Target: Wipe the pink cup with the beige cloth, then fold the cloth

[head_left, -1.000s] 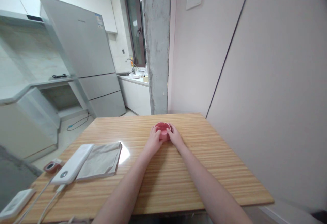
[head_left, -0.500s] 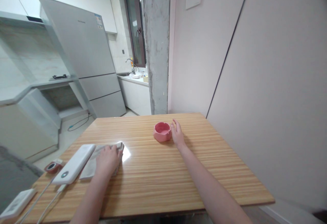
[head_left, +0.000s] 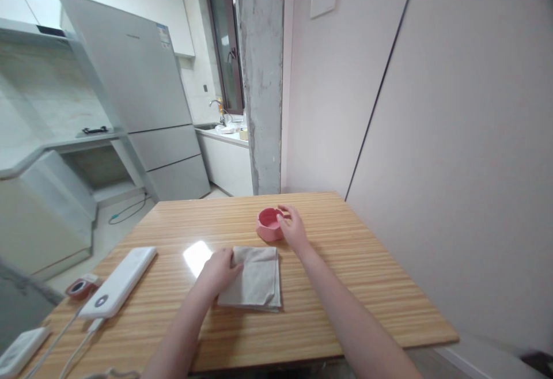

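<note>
A pink ashtray (head_left: 268, 234) with a notched rim stands upright near the table's far middle. My right hand (head_left: 294, 230) is at its right side, fingers curved over the rim and thumb against it. In front of the ashtray lies a folded light grey cloth (head_left: 254, 278), flat on the wood. My left hand (head_left: 219, 271) grips the cloth's left edge, with the thumb on top; the other fingertips are partly hidden.
A white power bank (head_left: 118, 284) with cables lies at the table's left, beside a small reddish-brown object (head_left: 80, 288). Another white device (head_left: 23, 350) sits at the lower left corner. Beyond the wooden table (head_left: 345, 275) are a fridge (head_left: 129, 74), a bare concrete pillar (head_left: 263, 79) and a pale wall.
My left hand has moved right with the cloth, from beside the power bank to in front of the ashtray. My right hand has closed over the ashtray's right rim.
</note>
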`<state>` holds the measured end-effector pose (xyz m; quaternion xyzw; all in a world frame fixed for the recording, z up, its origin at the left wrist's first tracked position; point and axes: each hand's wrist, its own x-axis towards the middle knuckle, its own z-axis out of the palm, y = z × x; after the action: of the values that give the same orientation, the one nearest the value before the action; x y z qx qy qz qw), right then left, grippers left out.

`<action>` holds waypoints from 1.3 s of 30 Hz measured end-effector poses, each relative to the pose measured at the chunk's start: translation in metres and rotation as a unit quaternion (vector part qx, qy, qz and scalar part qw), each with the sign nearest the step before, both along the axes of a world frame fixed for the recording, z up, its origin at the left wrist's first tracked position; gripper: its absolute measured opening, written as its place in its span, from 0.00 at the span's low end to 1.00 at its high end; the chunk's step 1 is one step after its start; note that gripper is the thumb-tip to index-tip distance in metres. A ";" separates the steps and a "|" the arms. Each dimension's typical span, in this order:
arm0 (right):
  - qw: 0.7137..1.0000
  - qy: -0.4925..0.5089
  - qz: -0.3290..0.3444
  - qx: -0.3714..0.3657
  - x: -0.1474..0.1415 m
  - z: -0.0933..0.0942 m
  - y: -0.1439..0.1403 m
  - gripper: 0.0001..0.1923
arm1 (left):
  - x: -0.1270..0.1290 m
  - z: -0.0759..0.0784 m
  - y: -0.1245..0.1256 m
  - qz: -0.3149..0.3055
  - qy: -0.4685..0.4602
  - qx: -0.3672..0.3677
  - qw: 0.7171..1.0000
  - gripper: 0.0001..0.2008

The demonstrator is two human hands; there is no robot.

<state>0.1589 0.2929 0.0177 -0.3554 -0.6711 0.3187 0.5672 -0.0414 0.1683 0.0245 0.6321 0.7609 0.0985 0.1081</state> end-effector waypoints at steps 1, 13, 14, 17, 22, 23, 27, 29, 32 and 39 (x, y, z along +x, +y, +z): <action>0.999 -0.005 0.044 -0.011 -0.002 0.003 -0.005 0.17 | 0.004 0.002 0.003 -0.019 -0.029 0.015 0.999 0.06; 0.947 0.012 0.114 -0.299 0.036 0.027 0.008 0.18 | 0.045 0.032 0.092 0.036 -0.357 0.325 0.875 0.12; 0.960 0.052 0.008 -0.275 0.039 0.026 0.014 0.17 | 0.045 0.021 0.098 0.078 -0.371 0.303 0.874 0.14; 0.964 0.087 -0.236 -0.091 0.038 0.020 0.020 0.18 | 0.051 -0.014 0.108 0.113 -0.376 0.232 0.890 0.19; 0.963 -0.253 -0.064 0.073 0.013 0.009 0.001 0.12 | 0.063 -0.033 0.102 0.079 -0.283 0.176 0.939 0.19; 0.946 -0.315 -0.025 0.072 0.009 0.008 -0.004 0.12 | 0.064 -0.033 0.101 0.073 -0.279 0.178 0.941 0.19; 0.911 -0.403 0.027 0.085 0.002 0.007 -0.011 0.06 | 0.064 -0.032 0.101 0.074 -0.295 0.197 0.932 0.20; 0.905 -0.416 0.023 0.090 0.003 0.006 -0.010 0.09 | 0.062 -0.034 0.104 0.084 -0.303 0.195 0.929 0.19; 0.894 -0.440 0.014 0.088 0.002 0.004 -0.008 0.12 | 0.060 -0.036 0.108 0.072 -0.353 0.197 0.912 0.18; 0.921 -0.376 -0.093 0.024 -0.013 0.002 -0.021 0.14 | 0.091 -0.034 0.105 0.083 -0.617 0.265 0.737 0.28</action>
<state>0.1463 0.2718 0.0202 -0.4962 -0.8065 0.0913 0.3081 0.0494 0.2728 -0.0098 0.3704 0.5205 0.6728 0.3732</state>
